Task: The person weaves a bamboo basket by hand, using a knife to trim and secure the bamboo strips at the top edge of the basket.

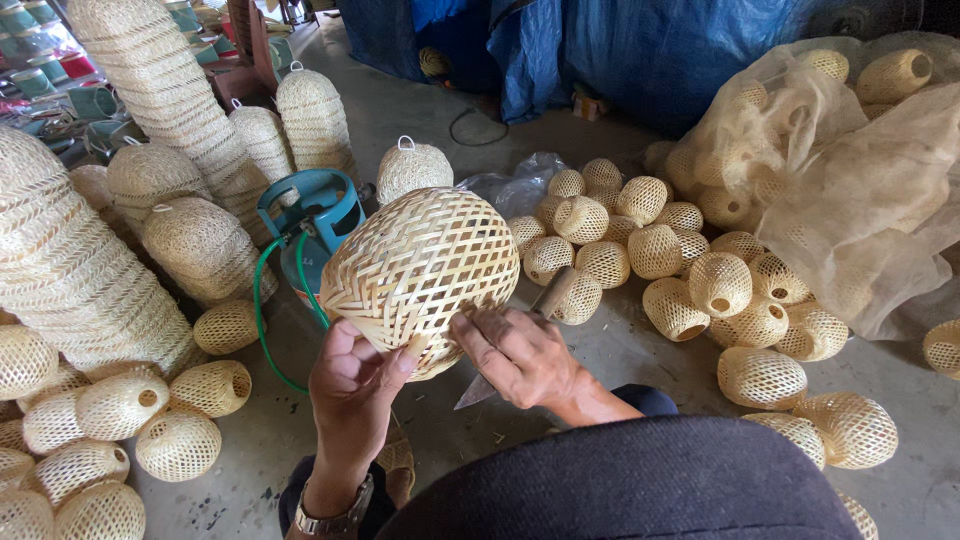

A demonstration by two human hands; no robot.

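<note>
Grey concrete floor (620, 355) is strewn with small woven bamboo balls (655, 250). Left hand (350, 385) cups a large pale woven bamboo globe (420, 270), fingers half-curled. Right hand (520, 355), closed around a knife (478, 392), seems to be trimming the rim; careful short cuts seem called for.

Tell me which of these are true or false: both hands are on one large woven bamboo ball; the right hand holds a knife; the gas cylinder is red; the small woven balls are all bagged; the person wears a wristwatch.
1. Both hands are on one large woven bamboo ball. True: the left hand grips it from below, the right hand presses its lower edge.
2. The right hand holds a knife. True.
3. The gas cylinder is red. False: it is blue-teal, with a green hose.
4. The small woven balls are all bagged. False: many lie loose on the concrete floor beside the mesh sack.
5. The person wears a wristwatch. True, on the left wrist.
</note>
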